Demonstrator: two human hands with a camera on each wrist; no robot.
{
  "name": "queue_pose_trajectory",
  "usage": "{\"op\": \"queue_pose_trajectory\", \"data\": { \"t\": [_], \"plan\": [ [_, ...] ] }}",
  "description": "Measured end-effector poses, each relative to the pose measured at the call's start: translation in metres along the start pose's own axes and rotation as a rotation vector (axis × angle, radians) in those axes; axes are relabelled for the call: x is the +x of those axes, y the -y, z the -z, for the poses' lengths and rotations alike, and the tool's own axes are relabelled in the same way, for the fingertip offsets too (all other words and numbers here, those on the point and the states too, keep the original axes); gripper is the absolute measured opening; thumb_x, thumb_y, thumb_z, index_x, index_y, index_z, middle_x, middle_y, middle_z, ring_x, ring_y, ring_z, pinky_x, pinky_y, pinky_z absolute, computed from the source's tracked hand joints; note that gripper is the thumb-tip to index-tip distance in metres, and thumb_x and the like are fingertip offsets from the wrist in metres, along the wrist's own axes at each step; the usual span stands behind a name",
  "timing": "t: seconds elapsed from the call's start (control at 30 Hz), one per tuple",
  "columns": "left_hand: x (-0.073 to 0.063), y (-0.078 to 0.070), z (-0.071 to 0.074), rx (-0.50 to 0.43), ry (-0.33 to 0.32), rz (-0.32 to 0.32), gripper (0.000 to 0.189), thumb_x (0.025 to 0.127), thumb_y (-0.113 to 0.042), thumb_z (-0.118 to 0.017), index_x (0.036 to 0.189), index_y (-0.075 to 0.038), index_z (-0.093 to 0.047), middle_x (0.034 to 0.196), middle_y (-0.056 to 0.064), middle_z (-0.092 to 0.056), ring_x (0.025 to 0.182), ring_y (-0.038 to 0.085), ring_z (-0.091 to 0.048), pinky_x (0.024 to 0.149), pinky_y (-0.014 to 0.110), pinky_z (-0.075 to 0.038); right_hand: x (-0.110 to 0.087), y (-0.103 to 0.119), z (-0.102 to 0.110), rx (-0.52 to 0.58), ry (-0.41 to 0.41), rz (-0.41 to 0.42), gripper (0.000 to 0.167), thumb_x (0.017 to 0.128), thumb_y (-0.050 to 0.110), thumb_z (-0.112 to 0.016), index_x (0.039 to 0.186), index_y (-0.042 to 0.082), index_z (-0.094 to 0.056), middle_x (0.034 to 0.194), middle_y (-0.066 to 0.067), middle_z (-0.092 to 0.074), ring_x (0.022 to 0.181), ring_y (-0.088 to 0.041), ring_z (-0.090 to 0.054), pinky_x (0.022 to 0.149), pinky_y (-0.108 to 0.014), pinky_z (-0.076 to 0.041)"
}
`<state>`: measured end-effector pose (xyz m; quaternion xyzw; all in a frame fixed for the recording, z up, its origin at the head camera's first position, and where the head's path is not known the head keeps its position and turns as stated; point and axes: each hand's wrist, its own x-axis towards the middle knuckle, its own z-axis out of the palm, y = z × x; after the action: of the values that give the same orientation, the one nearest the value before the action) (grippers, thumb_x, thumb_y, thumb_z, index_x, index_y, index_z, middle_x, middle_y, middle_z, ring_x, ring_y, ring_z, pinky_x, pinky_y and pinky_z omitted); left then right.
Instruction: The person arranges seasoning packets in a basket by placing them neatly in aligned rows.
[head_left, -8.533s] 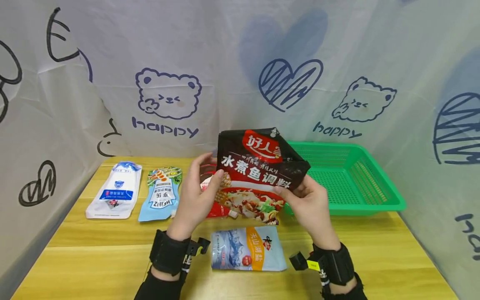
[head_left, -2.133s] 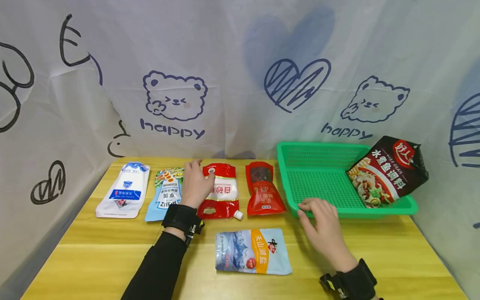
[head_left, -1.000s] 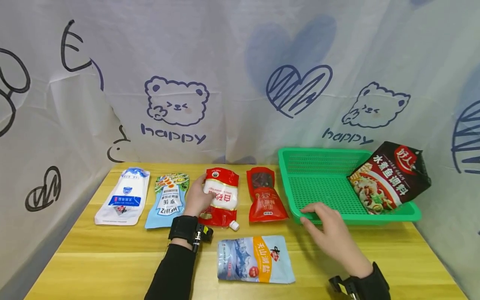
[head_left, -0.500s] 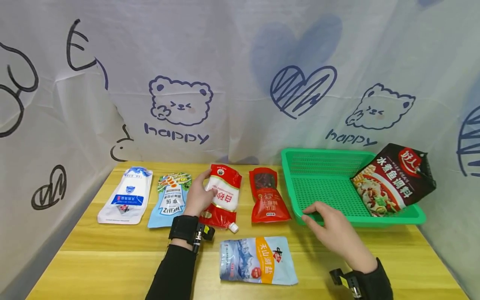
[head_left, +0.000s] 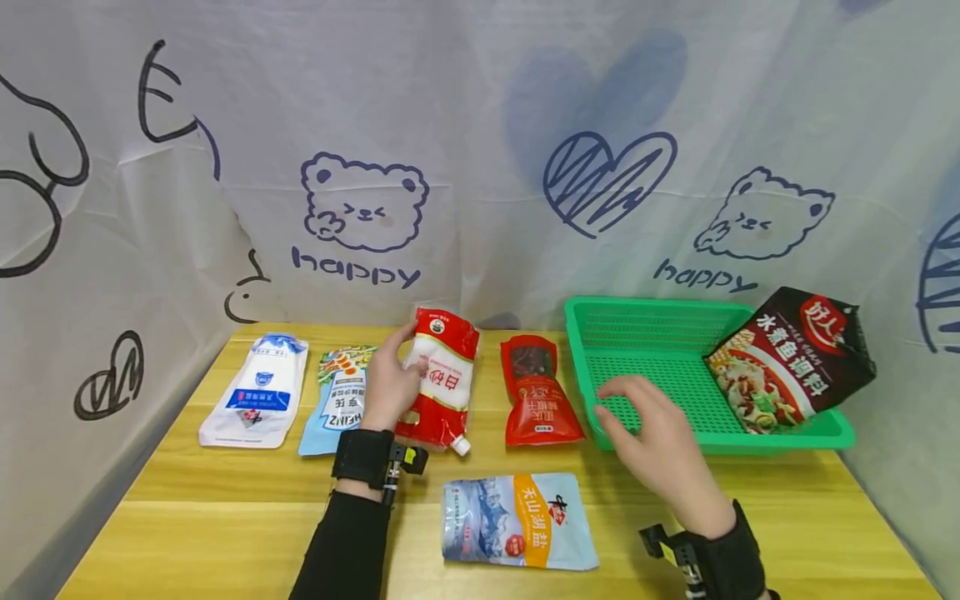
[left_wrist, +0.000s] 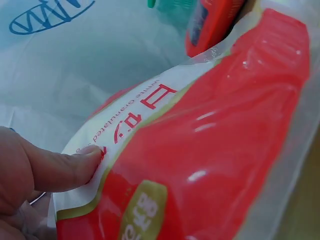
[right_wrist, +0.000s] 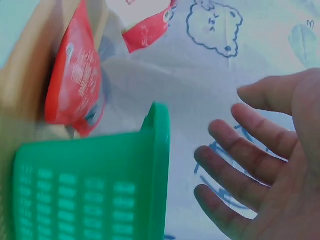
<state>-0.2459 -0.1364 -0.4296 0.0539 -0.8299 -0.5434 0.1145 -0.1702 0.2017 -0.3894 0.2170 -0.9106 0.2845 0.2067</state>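
My left hand (head_left: 392, 379) grips the left edge of a red and white bag of white granulated sugar (head_left: 444, 375), thumb on its printed front. The bag is tilted, its white spout cap (head_left: 461, 446) toward me. In the left wrist view the thumb (left_wrist: 75, 167) presses the bag's face (left_wrist: 200, 160); the fingers behind are mostly hidden. My right hand (head_left: 660, 446) hovers by the near left corner of the green basket (head_left: 581, 367), fingers loosely bent around nothing. The right wrist view shows its fingers (right_wrist: 240, 150) spread apart beside the basket rim (right_wrist: 160, 165).
A black and red seasoning bag (head_left: 791, 362) leans in the basket's right end. A red pouch of dried chili (head_left: 540, 392) lies left of the basket. A light blue salt bag (head_left: 517, 521) lies in front, with a Heinz pouch (head_left: 335, 408) and white salt bag (head_left: 257, 392) at left.
Earlier both hands held the black seasoning bag, which now rests in the basket. My left hand has since taken hold of the sugar bag and tilted it up. The right hand stays near the basket corner.
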Motion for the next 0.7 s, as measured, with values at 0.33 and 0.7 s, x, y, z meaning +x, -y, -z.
{"op": "queue_pose_trajectory", "data": {
  "t": [0.33, 0.7],
  "plan": [
    [-0.004, -0.016, 0.005, -0.133, -0.031, -0.035, 0.064, 0.099, -0.002, -0.067, 0.157, -0.02, -0.047, 0.156, 0.006, -0.05, 0.119, 0.035, -0.059, 0.102, 0.055, -0.052, 0.02, 0.028, -0.018, 0.16, -0.022, -0.075, 0.042, 0.098, 0.014, -0.074, 0.136, 0.005, -0.059, 0.132, -0.012, -0.063, 0.118, -0.032, -0.062, 0.096, -0.053, -0.053],
    [-0.018, -0.046, 0.017, -0.246, 0.004, -0.073, 0.066, 0.1, -0.001, -0.067, 0.158, -0.026, -0.046, 0.155, 0.0, -0.05, 0.106, 0.031, -0.071, 0.089, 0.045, -0.061, 0.046, 0.057, -0.031, 0.42, -0.005, -0.243, 0.062, 0.1, 0.02, -0.071, 0.154, 0.008, -0.043, 0.149, -0.012, -0.054, 0.123, -0.029, -0.062, 0.099, -0.051, -0.056]
  ]
}}
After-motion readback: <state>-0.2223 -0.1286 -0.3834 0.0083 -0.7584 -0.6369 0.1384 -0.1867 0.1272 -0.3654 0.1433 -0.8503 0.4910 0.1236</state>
